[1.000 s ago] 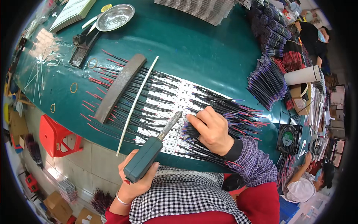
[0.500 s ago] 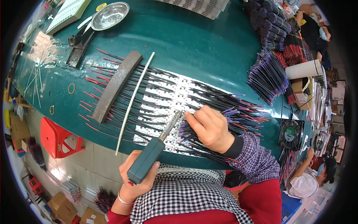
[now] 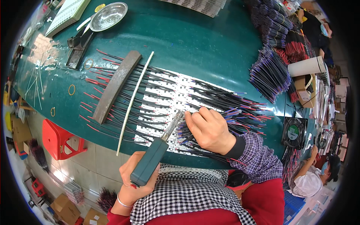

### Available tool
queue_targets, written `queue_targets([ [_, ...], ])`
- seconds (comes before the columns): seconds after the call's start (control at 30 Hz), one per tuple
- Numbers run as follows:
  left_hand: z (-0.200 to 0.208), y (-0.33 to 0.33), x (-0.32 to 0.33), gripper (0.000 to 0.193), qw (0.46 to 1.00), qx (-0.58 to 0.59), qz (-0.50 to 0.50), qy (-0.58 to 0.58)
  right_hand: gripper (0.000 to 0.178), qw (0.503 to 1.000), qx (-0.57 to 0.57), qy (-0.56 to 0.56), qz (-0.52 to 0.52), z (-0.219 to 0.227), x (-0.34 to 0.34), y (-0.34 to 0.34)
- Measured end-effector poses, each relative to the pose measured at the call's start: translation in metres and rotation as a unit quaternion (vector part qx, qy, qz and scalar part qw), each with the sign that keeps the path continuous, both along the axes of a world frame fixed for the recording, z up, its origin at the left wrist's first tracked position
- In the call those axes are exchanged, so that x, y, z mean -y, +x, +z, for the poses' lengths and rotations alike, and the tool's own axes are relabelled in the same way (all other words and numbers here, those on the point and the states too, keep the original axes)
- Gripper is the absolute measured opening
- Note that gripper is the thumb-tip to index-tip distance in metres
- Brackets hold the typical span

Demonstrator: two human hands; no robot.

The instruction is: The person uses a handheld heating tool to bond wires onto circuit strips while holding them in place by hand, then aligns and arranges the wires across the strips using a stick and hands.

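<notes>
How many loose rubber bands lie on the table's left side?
3: one rubber band right of the black stand, another lower, the third lowest, near the edge of the table. More may be hidden.

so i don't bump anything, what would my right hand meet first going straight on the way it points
Probably the metal tip of the green tool, close ahead of the right hand; depth is unclear, so the hand may pass above it.

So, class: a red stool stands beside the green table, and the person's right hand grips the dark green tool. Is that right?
Not quite: the head view shows the left hand gripping the dark green tool. The red stool does stand beside the green table.
</notes>
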State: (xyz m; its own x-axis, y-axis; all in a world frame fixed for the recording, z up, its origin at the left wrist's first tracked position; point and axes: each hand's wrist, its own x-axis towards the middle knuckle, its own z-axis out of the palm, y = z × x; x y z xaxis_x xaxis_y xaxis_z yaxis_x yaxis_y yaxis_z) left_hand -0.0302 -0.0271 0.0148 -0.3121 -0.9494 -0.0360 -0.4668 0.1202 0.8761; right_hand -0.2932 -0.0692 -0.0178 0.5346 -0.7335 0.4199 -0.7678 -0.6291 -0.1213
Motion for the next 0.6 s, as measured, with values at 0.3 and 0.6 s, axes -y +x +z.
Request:
queue_targets([
  [0.3, -0.012, 0.026, -0.033, 0.025, 0.99, -0.033, 0.117, 0.067, 0.037, 1.0, -0.013, 0.002, -0.005, -0.001, -0.001, 0.0],
  [0.6, -0.021, 0.039, -0.038, 0.042, 0.999, -0.042, 0.006, 0.001, 0.047, 0.995, 0.104, -0.008, 0.005, 0.016, -0.014, -0.004],
])
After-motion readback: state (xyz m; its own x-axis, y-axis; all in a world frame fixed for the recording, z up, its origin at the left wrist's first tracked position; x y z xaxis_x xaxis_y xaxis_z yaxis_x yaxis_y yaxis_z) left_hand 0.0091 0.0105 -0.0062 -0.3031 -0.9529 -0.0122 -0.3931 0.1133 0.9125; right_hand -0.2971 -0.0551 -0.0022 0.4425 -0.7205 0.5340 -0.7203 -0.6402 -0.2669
